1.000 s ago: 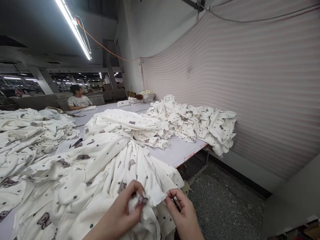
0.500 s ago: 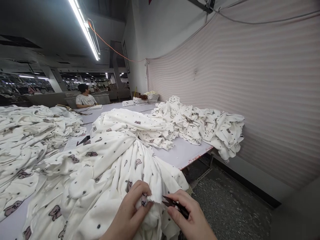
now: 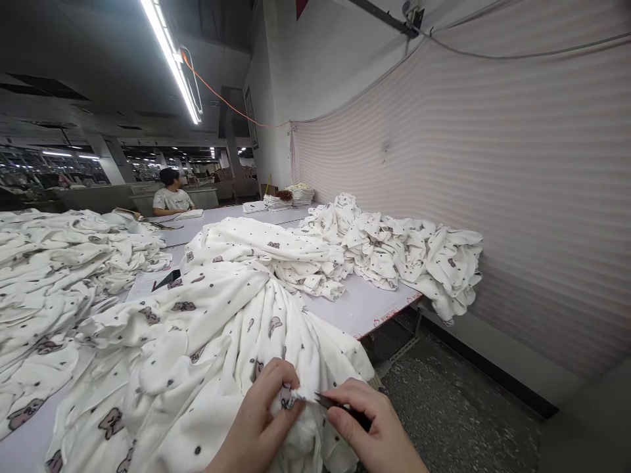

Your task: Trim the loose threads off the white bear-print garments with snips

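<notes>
A white garment (image 3: 221, 341) with dark dots and brownish bears lies heaped at the table's near edge. My left hand (image 3: 269, 410) pinches a gathered edge of it between thumb and fingers. Dark thread snips (image 3: 352, 412) sit in my closed right hand (image 3: 367, 420), their pointed blades close together. The tips reach the frayed bit of cloth just right of my left fingers. My right palm hides most of the snips' handle.
More of the same printed cloth lies in a pile (image 3: 73, 256) on the left and another pile (image 3: 394, 243) along the back right, overhanging the table (image 3: 359, 302). A person (image 3: 171, 194) sits at the far side near folded stacks (image 3: 290, 196). Speckled floor (image 3: 458, 401) lies to the right.
The snips' blades, parted half a second ago, have come together at the cloth edge. My left hand keeps its pinch. The whole view has shifted slightly.
</notes>
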Motion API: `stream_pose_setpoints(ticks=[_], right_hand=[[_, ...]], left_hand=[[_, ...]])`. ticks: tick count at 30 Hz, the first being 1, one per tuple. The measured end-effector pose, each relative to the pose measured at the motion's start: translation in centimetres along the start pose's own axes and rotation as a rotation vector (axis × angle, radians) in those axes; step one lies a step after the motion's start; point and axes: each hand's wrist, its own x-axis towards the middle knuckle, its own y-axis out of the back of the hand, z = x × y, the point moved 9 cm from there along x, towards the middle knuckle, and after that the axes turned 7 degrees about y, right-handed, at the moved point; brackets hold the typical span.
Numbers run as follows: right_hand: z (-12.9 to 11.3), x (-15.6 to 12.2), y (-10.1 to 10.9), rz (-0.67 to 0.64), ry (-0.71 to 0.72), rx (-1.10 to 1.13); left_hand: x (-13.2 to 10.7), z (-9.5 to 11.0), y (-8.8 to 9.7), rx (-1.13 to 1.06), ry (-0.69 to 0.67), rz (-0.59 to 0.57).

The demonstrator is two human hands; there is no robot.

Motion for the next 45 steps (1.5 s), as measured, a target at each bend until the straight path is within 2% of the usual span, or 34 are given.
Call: stream_pose_setpoints(ticks=[7, 12, 14, 18, 20, 22, 26, 29, 31, 34, 37, 41, 45], right_hand=[[-1.3, 0.4, -0.1, -0.027, 0.062, -0.126], [-0.1, -0.2, -0.3, 0.116, 0.026, -0.100], [0.5, 0.1, -0.4, 0.177, 0.010, -0.129], [1.5, 1.3, 0.2, 0.304, -0.026, -0.125], [1.8, 1.7, 0.3, 0.351, -0.047, -0.046], [1.4, 1.9, 0.0, 0.354, 0.004, 0.041], [-0.1, 2.2, -1.4, 0.273, 0.167, 0.084], [0.0, 2.7, -2.0, 0.257, 0.174, 0.081], [0.3, 2.9, -2.2, 0.274, 0.154, 0.093], [0.7, 3.0, -2.1, 0.319, 0.115, 0.044], [1.1, 3.1, -2.3, 0.340, 0.064, 0.030], [1.5, 2.9, -2.0, 0.359, -0.016, 0.120], [0.9, 1.9, -1.2, 0.345, 0.054, 0.098]], left_hand=[[0.0, 0.5, -0.1, 0.022, -0.003, -0.020], [0.1, 0.8, 0.5, -0.054, -0.017, 0.009], [0.3, 0.0, 0.5, -0.082, 0.083, -0.024], [0.4, -2.9, 0.4, -0.170, 0.395, -0.146], [0.5, -3.9, 0.5, -0.284, 0.483, -0.152], [0.6, -4.6, 0.5, -0.402, 0.521, -0.142], [1.0, -5.0, -0.1, -0.593, 0.533, -0.157], [1.1, -4.5, -0.7, -0.677, 0.538, -0.213], [1.3, -3.9, -0.4, -0.612, 0.512, -0.205], [1.5, -3.3, 0.5, -0.376, 0.459, -0.136], [1.5, -2.6, 0.5, -0.238, 0.391, -0.109], [1.3, -3.1, 0.3, -0.263, 0.405, -0.056], [1.1, -3.5, 0.6, -0.330, 0.408, 0.011]])
